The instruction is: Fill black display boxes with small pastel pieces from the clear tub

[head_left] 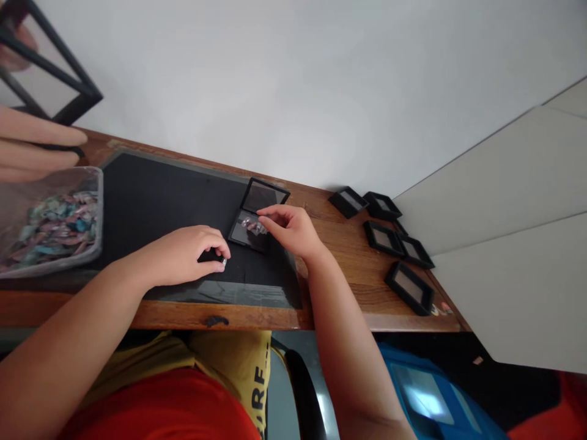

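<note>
A small black case (248,239) with a see-through lid (262,197) lies open on the dark mat (156,208). Several small shiny pinkish-silver pieces (252,226) rest in its base. My right hand (293,231) reaches over the case's right side, thumb and forefinger drawn close together at the pieces. Whether something is between those fingertips is hidden. To the left of the case, just above the mat, my left hand (183,253) pinches a small shiny silvery piece (224,261) between thumb and fingers.
At the left stands a clear plastic tub (98,214) of multicoloured flakes or twists. Another person's hand (36,137) is beside it, near a black frame (76,104). Several black boxes (384,238) sit on the wooden table (337,241) at right, against the wall (293,91).
</note>
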`<state>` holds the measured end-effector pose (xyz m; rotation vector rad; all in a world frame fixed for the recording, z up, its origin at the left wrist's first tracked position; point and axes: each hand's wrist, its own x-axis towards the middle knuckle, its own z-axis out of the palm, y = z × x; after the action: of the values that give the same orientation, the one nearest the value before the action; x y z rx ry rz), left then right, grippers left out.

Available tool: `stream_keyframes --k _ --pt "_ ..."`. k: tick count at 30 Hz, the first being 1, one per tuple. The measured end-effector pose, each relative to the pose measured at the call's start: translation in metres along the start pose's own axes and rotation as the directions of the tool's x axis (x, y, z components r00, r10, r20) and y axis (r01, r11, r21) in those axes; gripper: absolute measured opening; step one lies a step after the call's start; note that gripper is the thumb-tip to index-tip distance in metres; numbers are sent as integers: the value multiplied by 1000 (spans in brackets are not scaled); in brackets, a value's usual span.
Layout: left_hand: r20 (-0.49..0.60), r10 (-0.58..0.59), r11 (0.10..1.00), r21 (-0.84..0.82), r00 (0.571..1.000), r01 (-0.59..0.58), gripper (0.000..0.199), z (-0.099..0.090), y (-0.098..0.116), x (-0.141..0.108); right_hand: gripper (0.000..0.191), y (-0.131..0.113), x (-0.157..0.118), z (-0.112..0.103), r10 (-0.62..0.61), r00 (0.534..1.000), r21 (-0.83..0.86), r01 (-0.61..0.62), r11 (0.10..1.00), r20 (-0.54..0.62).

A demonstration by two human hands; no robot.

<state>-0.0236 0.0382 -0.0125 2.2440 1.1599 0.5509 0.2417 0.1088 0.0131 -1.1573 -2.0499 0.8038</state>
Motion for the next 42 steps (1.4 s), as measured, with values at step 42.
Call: stream_keyframes --k 42 --pt "-273 -153 980 79 950 180 33 8 -6 60 32 -16 -4 -7 135 983 -299 -93 950 123"
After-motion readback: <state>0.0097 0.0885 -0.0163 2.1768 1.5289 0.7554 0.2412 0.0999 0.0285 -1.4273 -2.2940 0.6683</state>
